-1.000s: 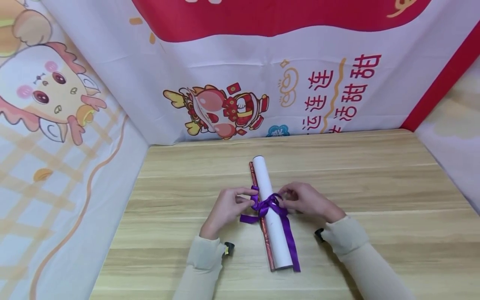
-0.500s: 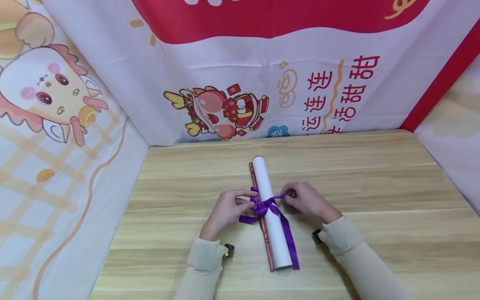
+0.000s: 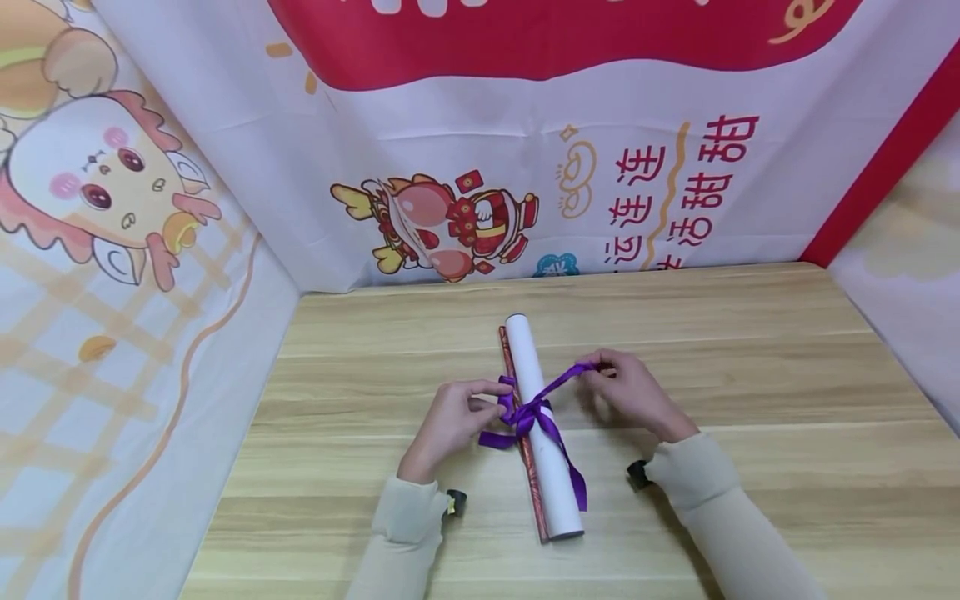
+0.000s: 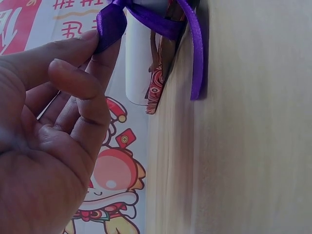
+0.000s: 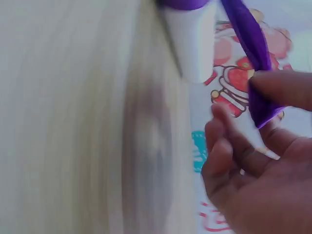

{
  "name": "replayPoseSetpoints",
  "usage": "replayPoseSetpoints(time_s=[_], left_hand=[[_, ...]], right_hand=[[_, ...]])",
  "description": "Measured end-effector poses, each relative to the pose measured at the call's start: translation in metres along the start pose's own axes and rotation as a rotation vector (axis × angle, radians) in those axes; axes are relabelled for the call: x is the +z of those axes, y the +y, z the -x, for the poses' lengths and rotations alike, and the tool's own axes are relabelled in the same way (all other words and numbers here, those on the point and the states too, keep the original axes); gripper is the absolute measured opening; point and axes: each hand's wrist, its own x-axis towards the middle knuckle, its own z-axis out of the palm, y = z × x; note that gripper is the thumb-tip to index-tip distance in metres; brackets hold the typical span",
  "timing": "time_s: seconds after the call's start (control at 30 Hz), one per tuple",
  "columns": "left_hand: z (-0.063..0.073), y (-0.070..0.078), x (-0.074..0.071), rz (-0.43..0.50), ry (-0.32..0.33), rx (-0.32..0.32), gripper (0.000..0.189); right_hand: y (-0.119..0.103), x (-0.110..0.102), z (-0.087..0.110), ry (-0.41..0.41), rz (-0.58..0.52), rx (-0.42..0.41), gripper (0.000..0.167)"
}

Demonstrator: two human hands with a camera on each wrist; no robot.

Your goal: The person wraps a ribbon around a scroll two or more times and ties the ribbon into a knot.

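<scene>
A long white roll (image 3: 558, 487) lies on the table, pointing away from me, with a thin red patterned stick-like piece (image 3: 532, 483) along its left side. Purple ribbon (image 3: 534, 414) goes round both, knotted on top near the middle. My left hand (image 3: 452, 419) pinches a ribbon loop left of the knot; in the left wrist view the ribbon (image 4: 111, 27) sits at its fingertips. My right hand (image 3: 636, 393) pinches another stretch of ribbon (image 5: 256, 44), drawn taut up and right from the knot. One loose ribbon tail hangs left, and another trails over the roll's right side.
The wooden table (image 3: 750, 367) ends at a white printed cloth (image 3: 450, 108) hanging behind it. More printed cloth (image 3: 75, 400) stands along the left side. Each cuff has a small black device (image 3: 639, 475) near it.
My right hand has moved up and to the right, drawing the ribbon out into a straight length. The right-hand tail has shortened toward the knot. My left hand has stayed nearly still.
</scene>
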Motion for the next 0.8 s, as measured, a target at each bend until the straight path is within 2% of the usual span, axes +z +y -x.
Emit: replayPoseSetpoints(time_s=[0.07,0.13,0.23,0.3,0.33,0.4,0.53,0.67,0.8], left_hand=[[0.0,0.0002,0.0008,-0.002,0.0,-0.005,0.027],[-0.0003,0.0002,0.0014,0.0,-0.002,-0.01,0.027],[-0.0003,0.0005,0.0024,0.0,0.001,-0.012,0.027],[-0.0002,0.0002,0.0031,0.006,0.016,-0.001,0.028],[-0.0001,-0.0001,0.0031,0.011,0.028,0.005,0.029],[-0.0001,-0.001,0.0031,0.032,0.054,0.012,0.031],[-0.001,-0.0026,0.0024,0.065,0.086,0.01,0.032],[-0.002,-0.0041,0.0021,0.116,0.079,-0.035,0.032],[-0.0025,-0.0051,0.0009,0.173,0.108,-0.084,0.032]], right_hand=[[0.0,-0.0008,-0.0001,-0.05,-0.191,0.026,0.028],[-0.0006,0.0002,-0.0009,-0.124,-0.431,0.031,0.029],[-0.0008,0.0042,-0.002,-0.27,-0.799,-0.011,0.024],[-0.0005,0.0068,-0.002,-0.36,-0.969,-0.041,0.02],[-0.0003,0.0076,-0.0022,-0.375,-0.999,-0.041,0.019],[0.0003,0.0086,-0.0026,-0.368,-0.981,-0.03,0.019],[0.0016,0.0083,-0.0031,-0.279,-0.785,0.063,0.014],[0.0048,0.0076,-0.0023,-0.244,-0.685,0.112,0.013],[0.0079,0.0066,-0.001,-0.23,-0.646,0.14,0.013]])
